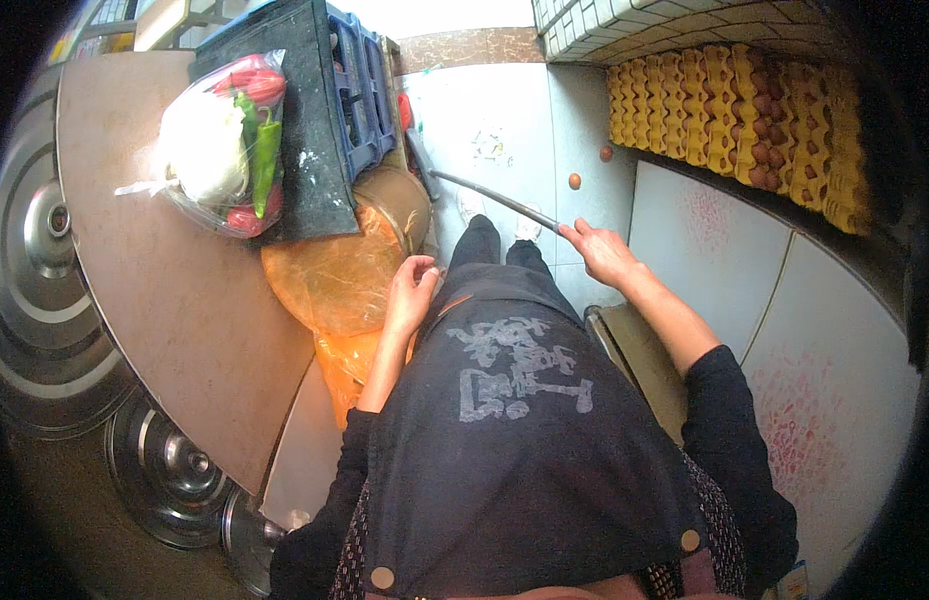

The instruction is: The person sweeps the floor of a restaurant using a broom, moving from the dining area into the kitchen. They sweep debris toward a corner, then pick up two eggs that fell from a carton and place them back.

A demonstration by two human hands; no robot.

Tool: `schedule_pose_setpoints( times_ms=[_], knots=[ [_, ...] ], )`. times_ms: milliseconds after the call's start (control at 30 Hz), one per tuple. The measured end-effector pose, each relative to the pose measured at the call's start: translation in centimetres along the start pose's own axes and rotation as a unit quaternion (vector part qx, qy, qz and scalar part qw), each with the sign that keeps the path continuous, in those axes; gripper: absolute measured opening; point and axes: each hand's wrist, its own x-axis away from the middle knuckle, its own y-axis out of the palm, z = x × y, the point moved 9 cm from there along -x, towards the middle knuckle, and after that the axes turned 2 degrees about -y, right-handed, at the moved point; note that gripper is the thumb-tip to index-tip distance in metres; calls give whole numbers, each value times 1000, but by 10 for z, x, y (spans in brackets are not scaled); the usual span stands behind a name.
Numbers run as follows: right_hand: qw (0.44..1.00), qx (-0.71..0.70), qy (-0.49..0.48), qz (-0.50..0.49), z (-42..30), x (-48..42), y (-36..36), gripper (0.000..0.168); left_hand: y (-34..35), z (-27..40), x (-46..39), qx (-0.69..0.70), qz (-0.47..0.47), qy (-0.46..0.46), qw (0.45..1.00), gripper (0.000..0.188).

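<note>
My right hand [599,251] is closed around the end of a long metal handle [502,198], which slants down to a dark head [421,163] on the floor beside the blue crate. What tool it is I cannot tell for sure. My left hand [413,291] holds nothing, its fingers loosely curled beside my apron [509,450] and close to an orange plastic bag [337,281]. Two brown eggs, one nearer [575,181] and one farther [606,154], lie on the tiled floor to the right of the handle. Food scraps [488,148] are scattered on the tiles.
Yellow egg trays [682,112] stand stacked at the right above white tiled panels [704,225]. At the left, a clear bag of vegetables [209,150] rests on a dark board [311,127] by a blue plastic crate [359,90]. Round metal lids [172,465] lie beyond the brown tabletop [172,322].
</note>
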Motion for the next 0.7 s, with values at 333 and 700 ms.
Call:
schedule_pose_setpoints(
  times_ms=[333, 700],
  knots=[
    [986, -72, 125, 88, 31, 52, -42, 55, 0, -15, -8, 36, -8, -21, 999, 22],
    [992, -96, 81, -8, -13, 22, -2, 53, -7, -6, -16, 43, -10, 7, 999, 22]
  ],
)
